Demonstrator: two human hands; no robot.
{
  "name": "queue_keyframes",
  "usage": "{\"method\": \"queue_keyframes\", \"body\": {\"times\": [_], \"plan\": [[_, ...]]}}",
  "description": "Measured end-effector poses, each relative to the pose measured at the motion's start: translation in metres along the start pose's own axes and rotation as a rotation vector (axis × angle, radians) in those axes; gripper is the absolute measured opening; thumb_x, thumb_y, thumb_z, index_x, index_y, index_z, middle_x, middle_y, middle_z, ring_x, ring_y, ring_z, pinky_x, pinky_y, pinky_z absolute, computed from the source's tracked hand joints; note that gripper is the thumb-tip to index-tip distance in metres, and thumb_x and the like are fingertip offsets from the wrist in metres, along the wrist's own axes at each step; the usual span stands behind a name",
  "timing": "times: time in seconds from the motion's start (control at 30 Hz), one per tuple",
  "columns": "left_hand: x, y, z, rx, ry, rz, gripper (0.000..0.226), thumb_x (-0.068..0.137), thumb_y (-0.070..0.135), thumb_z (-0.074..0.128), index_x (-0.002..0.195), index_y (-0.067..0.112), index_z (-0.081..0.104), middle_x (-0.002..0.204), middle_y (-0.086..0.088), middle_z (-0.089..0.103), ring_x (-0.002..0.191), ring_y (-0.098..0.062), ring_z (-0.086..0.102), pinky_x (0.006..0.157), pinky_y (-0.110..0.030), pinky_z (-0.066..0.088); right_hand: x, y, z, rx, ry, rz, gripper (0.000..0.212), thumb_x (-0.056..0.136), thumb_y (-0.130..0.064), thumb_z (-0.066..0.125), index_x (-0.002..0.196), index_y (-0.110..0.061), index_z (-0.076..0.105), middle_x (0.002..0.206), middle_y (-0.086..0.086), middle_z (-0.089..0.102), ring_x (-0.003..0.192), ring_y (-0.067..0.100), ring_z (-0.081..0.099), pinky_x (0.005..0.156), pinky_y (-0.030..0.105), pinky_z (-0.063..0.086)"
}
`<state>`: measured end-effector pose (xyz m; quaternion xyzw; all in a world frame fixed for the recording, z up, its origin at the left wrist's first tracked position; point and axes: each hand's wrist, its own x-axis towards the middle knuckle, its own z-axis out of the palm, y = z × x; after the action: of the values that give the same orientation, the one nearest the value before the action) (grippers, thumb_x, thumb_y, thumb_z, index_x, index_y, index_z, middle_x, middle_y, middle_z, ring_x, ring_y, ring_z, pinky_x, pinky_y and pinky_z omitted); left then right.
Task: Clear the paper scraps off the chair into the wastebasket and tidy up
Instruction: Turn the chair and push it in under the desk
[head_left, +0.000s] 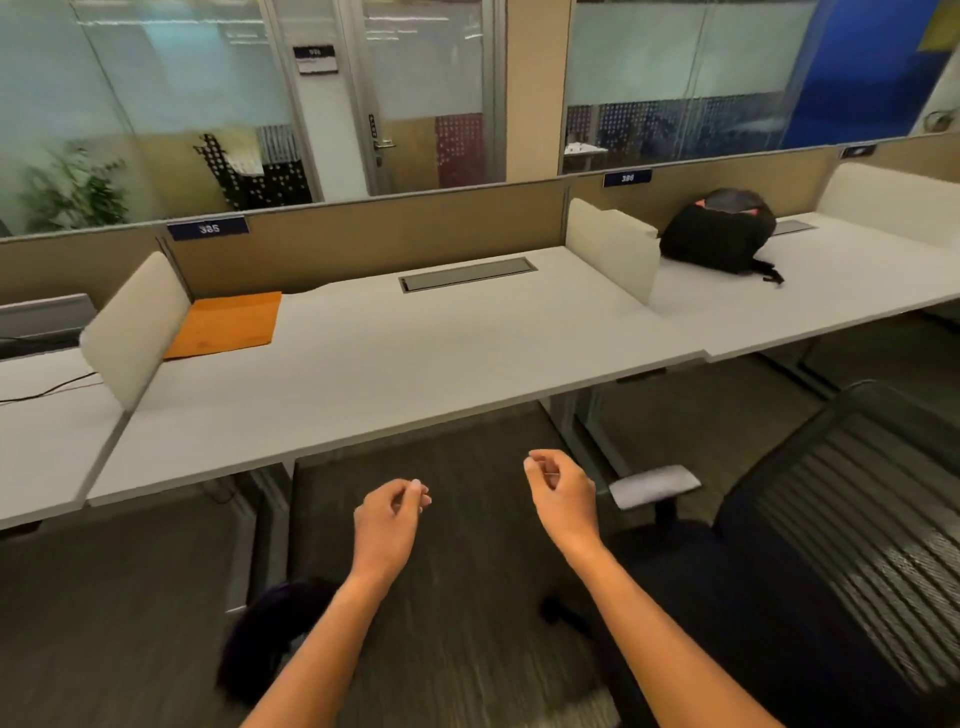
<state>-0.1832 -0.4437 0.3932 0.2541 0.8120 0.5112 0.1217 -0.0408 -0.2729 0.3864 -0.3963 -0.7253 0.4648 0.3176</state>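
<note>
A black office chair (810, 561) with a mesh back and a grey armrest (655, 484) stands at the lower right, its seat dark and bare where I can see it. No paper scraps show on it. A dark round object, possibly the wastebasket (267, 631), sits blurred on the carpet at the lower left, partly behind my left forearm. My left hand (392, 522) and my right hand (561, 493) hang side by side over the carpet in front of the desk, fingers loosely curled, nothing visible in either.
A long white desk (415, 364) runs across in front of me with cream dividers. An orange folder (226, 325) lies at its left, a black backpack (719, 231) on the neighbouring desk to the right. Desk legs stand beneath; glass walls lie behind.
</note>
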Motion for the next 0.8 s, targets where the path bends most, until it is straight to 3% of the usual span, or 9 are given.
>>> {"method": "queue_keyframes", "body": {"times": [0.13, 0.43, 0.53, 0.67, 0.8], "plan": [[-0.032, 0.007, 0.012, 0.000, -0.043, 0.023, 0.023, 0.096, 0.028, 0.053, 0.083, 0.023, 0.070, 0.081, 0.008, 0.072, 0.081, -0.007, 0.066, 0.077, -0.027, 0.054, -0.027, 0.014, -0.036, 0.003, 0.071, 0.034, 0.022, 0.093, -0.034, 0.058, 0.110, -0.022, 0.066, 0.096, -0.008, 0.068, 0.089, 0.003, 0.062, 0.076, 0.021, 0.050], [-0.116, 0.010, 0.041, -0.078, -0.137, 0.015, 0.022, 0.093, 0.026, 0.057, 0.076, 0.027, 0.070, 0.076, 0.006, 0.074, 0.077, -0.004, 0.067, 0.072, -0.024, 0.052, -0.107, 0.023, -0.115, -0.074, 0.188, 0.048, 0.014, 0.092, -0.030, 0.060, 0.101, -0.024, 0.068, 0.086, -0.013, 0.066, 0.085, 0.001, 0.062, 0.069, 0.013, 0.044], [-0.142, 0.021, 0.059, -0.115, -0.198, 0.012, 0.021, 0.093, 0.027, 0.057, 0.076, 0.029, 0.070, 0.077, 0.006, 0.074, 0.076, -0.005, 0.068, 0.069, -0.022, 0.050, -0.130, 0.026, -0.151, -0.119, 0.237, 0.037, 0.015, 0.092, -0.030, 0.060, 0.102, -0.024, 0.068, 0.089, -0.012, 0.067, 0.083, -0.002, 0.061, 0.073, 0.016, 0.046], [-0.166, 0.042, 0.089, -0.165, -0.271, 0.017, 0.017, 0.093, 0.028, 0.057, 0.082, 0.027, 0.070, 0.081, 0.006, 0.074, 0.082, -0.007, 0.069, 0.079, -0.031, 0.055, -0.147, 0.033, -0.203, -0.156, 0.313, 0.040, 0.017, 0.092, -0.030, 0.059, 0.105, -0.023, 0.068, 0.094, -0.009, 0.068, 0.089, 0.003, 0.062, 0.080, 0.024, 0.052], [-0.186, 0.074, 0.132, -0.210, -0.370, 0.030, 0.015, 0.093, 0.029, 0.057, 0.085, 0.027, 0.069, 0.083, 0.005, 0.074, 0.082, -0.009, 0.069, 0.075, -0.035, 0.056, -0.153, 0.041, -0.263, -0.191, 0.412, 0.035, 0.014, 0.091, -0.031, 0.060, 0.102, -0.026, 0.068, 0.090, -0.012, 0.067, 0.085, 0.000, 0.062, 0.077, 0.018, 0.047]]}}
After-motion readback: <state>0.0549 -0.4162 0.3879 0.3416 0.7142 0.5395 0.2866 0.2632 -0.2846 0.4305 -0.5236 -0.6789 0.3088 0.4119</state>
